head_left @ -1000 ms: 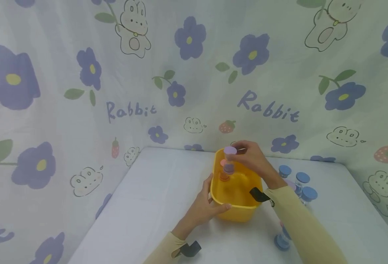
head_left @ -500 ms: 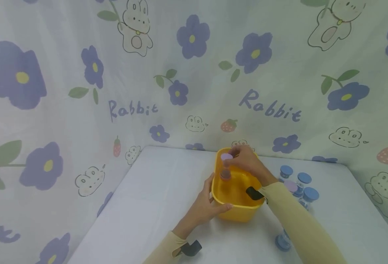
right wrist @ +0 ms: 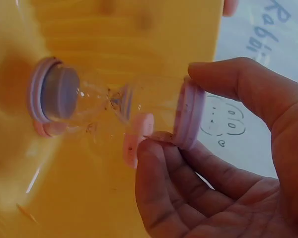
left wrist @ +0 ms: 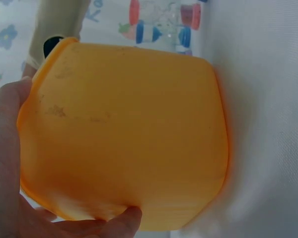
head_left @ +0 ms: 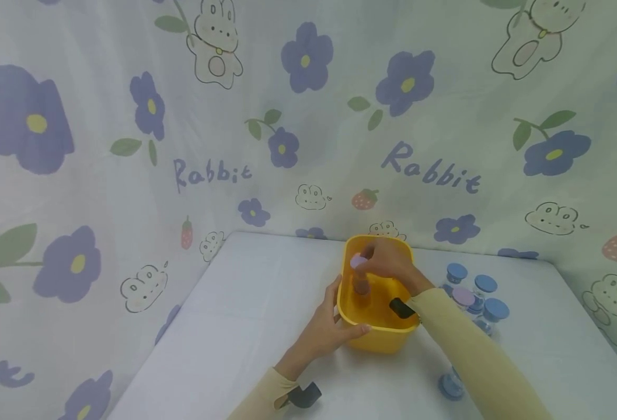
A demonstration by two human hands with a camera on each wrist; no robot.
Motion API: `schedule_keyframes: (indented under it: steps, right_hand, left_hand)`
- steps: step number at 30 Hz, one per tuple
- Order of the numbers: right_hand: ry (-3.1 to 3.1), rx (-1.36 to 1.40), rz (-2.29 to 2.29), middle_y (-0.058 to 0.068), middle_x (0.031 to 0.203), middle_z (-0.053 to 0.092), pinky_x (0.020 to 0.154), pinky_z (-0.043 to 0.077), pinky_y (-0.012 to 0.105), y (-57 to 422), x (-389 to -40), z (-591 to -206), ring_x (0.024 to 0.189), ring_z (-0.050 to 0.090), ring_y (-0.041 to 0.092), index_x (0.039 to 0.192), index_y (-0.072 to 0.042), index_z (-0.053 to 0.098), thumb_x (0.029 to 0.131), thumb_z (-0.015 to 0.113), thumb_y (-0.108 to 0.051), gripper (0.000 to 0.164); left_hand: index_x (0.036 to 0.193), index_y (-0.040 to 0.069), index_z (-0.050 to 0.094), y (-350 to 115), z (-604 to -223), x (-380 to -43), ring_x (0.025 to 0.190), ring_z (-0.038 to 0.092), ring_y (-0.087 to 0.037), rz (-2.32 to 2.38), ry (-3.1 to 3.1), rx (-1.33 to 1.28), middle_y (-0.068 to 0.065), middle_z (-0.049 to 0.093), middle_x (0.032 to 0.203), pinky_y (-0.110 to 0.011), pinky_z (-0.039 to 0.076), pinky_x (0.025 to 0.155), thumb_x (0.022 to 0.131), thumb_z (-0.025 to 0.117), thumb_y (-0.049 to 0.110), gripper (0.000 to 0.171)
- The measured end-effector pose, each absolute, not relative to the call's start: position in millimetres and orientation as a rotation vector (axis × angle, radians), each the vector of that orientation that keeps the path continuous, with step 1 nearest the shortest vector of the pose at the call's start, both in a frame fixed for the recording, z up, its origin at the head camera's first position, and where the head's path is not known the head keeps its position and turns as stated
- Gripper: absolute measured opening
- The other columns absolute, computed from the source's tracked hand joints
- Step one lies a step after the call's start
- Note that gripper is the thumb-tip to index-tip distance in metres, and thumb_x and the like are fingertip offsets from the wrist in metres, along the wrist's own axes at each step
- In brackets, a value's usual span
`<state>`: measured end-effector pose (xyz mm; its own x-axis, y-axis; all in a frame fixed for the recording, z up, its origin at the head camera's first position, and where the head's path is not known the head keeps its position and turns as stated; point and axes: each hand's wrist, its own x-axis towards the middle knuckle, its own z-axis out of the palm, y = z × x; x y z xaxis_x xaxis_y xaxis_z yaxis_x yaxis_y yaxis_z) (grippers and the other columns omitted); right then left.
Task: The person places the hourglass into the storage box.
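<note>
A yellow plastic bin [head_left: 376, 339] stands upright on the white table. My left hand [head_left: 323, 331] grips its near left side, thumb over the rim and fingertips against the outer wall. Inside the bin, my right hand [head_left: 389, 261] pinches a small sand hourglass [right wrist: 121, 104] by its purple end cap [head_left: 359, 262]. The hourglass has clear bulbs, and grey-purple sand sits in its lower one. Just behind it in the right wrist view is a second hourglass with pink caps [right wrist: 139, 136], partly hidden. Whether the purple hourglass touches the bin floor, I cannot tell.
Right of the bin, several blue-capped hourglasses [head_left: 495, 309] stand grouped with one purple-capped hourglass [head_left: 463, 296]. A blue-based hourglass [head_left: 451, 386] is nearer, partly covered by the right sleeve [head_left: 468, 344]. A printed rabbit-and-flower curtain [head_left: 308, 146] hangs behind the table.
My right hand has lowered the purple hourglass from above the rim down into the bin. The left hand keeps its hold on the bin, which stays in place.
</note>
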<state>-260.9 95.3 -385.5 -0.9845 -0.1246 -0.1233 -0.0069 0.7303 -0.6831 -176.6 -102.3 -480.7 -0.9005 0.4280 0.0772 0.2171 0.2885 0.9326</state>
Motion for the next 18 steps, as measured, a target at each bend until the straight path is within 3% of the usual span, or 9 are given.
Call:
schedule_keyframes:
  steps: [5,12,18]
  right_hand:
    - [2.761,-0.137,-1.031,0.003,0.091,0.074,0.08,0.058,0.033,93.9,-264.2,-388.2,0.084,0.064,0.025,0.093,-0.012,0.073,0.076,0.085,-0.027,0.026]
    - [2.751,-0.118,-0.972,0.0,0.093,0.077,0.091,0.06,0.041,89.9,-264.4,-388.9,0.087,0.064,0.024,0.09,-0.013,0.077,0.077,0.085,-0.024,0.019]
    - [2.745,-0.131,-0.954,0.001,0.087,0.076,0.086,0.057,0.038,86.6,-265.1,-393.0,0.085,0.063,0.023,0.085,-0.013,0.078,0.077,0.086,-0.021,0.014]
  left_hand:
    - [0.165,0.034,0.005,-102.7,-479.9,-177.3,0.157,0.033,-0.029,1.665,2.359,0.605,0.001,0.019,0.175,-0.061,0.042,0.119,0.087,0.079,0.05,0.109]
    - [0.166,0.033,0.006,-102.5,-478.7,-177.4,0.157,0.034,-0.03,1.658,2.365,0.596,-0.001,0.021,0.174,-0.061,0.04,0.12,0.085,0.079,0.057,0.111]
    - [0.166,0.03,0.007,-102.2,-477.8,-177.4,0.157,0.033,-0.031,1.65,2.362,0.57,-0.001,0.02,0.175,-0.061,0.04,0.12,0.085,0.079,0.057,0.112]
